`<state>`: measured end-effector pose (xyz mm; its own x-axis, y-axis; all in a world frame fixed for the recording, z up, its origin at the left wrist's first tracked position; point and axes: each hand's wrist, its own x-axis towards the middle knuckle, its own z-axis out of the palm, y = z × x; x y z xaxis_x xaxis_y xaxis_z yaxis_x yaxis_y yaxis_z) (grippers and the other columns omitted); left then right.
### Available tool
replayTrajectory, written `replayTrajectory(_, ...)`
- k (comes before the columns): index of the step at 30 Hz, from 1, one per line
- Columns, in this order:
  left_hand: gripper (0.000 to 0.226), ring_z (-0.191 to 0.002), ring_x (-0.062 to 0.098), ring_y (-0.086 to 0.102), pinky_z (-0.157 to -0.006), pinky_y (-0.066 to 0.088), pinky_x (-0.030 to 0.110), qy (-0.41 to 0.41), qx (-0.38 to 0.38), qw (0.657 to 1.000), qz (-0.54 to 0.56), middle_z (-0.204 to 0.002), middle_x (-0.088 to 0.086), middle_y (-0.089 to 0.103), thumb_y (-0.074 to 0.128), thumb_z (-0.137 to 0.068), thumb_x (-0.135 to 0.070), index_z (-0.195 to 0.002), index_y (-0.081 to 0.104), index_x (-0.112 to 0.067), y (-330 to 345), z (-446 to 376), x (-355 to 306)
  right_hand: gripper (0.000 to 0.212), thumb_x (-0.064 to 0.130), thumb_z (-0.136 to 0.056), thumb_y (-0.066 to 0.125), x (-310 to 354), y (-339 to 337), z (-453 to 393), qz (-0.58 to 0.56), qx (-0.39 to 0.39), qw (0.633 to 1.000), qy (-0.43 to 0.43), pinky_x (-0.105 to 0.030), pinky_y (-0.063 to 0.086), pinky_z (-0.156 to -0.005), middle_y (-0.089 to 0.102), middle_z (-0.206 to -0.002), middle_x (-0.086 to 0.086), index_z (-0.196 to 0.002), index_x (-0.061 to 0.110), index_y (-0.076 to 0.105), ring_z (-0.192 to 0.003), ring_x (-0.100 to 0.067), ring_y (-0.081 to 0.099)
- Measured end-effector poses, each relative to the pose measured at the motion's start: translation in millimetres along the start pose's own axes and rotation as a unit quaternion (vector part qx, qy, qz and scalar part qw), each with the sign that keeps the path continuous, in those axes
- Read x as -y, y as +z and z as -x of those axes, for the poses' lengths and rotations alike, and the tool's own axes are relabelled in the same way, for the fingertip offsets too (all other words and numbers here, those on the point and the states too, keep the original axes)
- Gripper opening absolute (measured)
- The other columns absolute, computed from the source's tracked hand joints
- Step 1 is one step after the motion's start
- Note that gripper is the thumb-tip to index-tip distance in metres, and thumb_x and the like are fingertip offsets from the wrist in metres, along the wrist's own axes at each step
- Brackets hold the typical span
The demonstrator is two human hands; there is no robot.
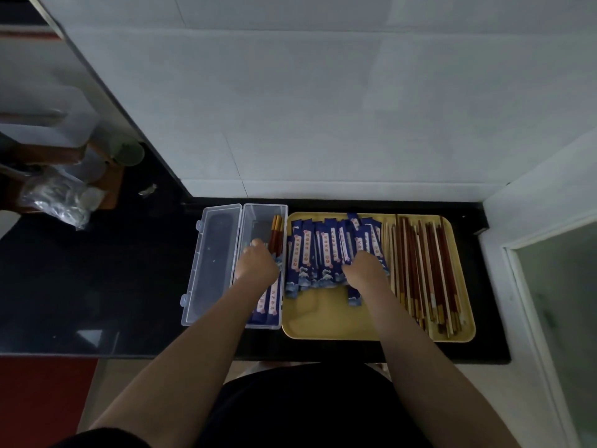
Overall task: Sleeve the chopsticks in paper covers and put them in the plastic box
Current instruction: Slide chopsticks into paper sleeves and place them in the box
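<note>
Both hands' grip was unclear: left hand (pixel 258 263) over the plastic box (pixel 248 210), right hand (pixel 366 268) on light, flimsy paper covers (pixel 318 250), best pinched at the open end.

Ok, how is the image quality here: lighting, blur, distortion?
Head view: dim, underexposed; wide-angle bending at the edges; a pale reflection on the black counter; the left hand and right hand look soft, the paper covers readable only as blue.

Open counter (pixel 97 270) left of plastic box (pixel 265 211), bare. Box's left half free; sleeved pairs (pixel 268 305) fill right side. Tray (pixel 323 318) front-left bare; paper covers (pixel 323 250) mid, loose chopsticks (pixel 426 270) right. Wall close behind.
</note>
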<state>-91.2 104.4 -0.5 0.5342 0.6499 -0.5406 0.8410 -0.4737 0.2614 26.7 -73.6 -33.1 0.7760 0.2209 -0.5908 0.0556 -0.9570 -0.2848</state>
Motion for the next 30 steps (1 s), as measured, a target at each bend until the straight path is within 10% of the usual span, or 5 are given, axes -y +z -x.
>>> replayTrajectory(10, 0.075, -0.150, 0.024, 0.015, -0.122, 0.009, 0.052, 0.429, -0.067, 0.882, -0.183, -0.161, -0.005, 0.026, 0.068, -0.086, -0.034, -0.150, 0.031, -0.036, 1, 30, -110, 0.010, 0.022, -0.098, 0.064, -17, -42, 23, -0.339, -0.058, 0.928, -0.143, -0.032, 0.043, -0.056, 0.064, -0.071, -0.005, -0.088, 0.020, 0.060, -0.055, -0.015, 0.055)
replayTrajectory(14, 0.023, -0.115, 0.019, 0.059, -0.117, 0.020, 0.045, 0.371, -0.037, 0.912, -0.170, -0.114, -0.005, 0.068, 0.054, -0.096, -0.040, -0.117, 0.056, -0.030, 24, 36, -138, 0.017, 0.020, -0.097, 0.066, -39, -73, 31, -0.366, -0.009, 0.918, -0.154, -0.031, 0.043, -0.053, 0.060, -0.063, -0.005, -0.087, 0.006, 0.068, -0.053, -0.014, 0.052)
replayTrajectory(19, 0.025, -0.079, 0.023, 0.062, -0.063, 0.045, 0.031, 0.283, 0.021, 0.958, -0.040, -0.079, 0.001, 0.059, 0.054, -0.097, -0.036, -0.081, 0.053, -0.017, 45, 41, -157, 0.015, 0.024, -0.102, 0.055, -94, -91, 19, -0.384, -0.041, 0.921, -0.047, -0.023, 0.051, -0.056, 0.066, -0.075, -0.003, -0.098, 0.015, 0.066, -0.060, -0.011, 0.060)
replayTrajectory(24, 0.019, -0.050, 0.012, 0.064, -0.051, 0.054, 0.023, 0.143, 0.124, 0.948, 0.256, -0.069, 0.006, 0.068, 0.069, -0.093, -0.024, -0.093, 0.060, -0.007, 64, 46, -162, 0.012, 0.024, -0.100, 0.053, -137, -65, -4, -0.111, -0.011, 0.992, 0.059, -0.036, 0.056, -0.075, 0.063, -0.090, -0.002, -0.101, 0.013, 0.059, -0.077, -0.018, 0.063)
replayTrajectory(30, 0.021, -0.054, 0.015, 0.058, -0.055, 0.053, 0.027, 0.064, 0.136, 0.946, 0.287, -0.065, 0.005, 0.062, 0.073, -0.089, -0.025, -0.092, 0.061, -0.008, 70, 48, -159, 0.032, 0.018, -0.102, 0.051, -138, -42, -4, -0.043, -0.041, 0.996, 0.068, -0.034, 0.053, -0.076, 0.066, -0.108, -0.008, -0.131, 0.005, 0.050, -0.091, -0.023, 0.066)
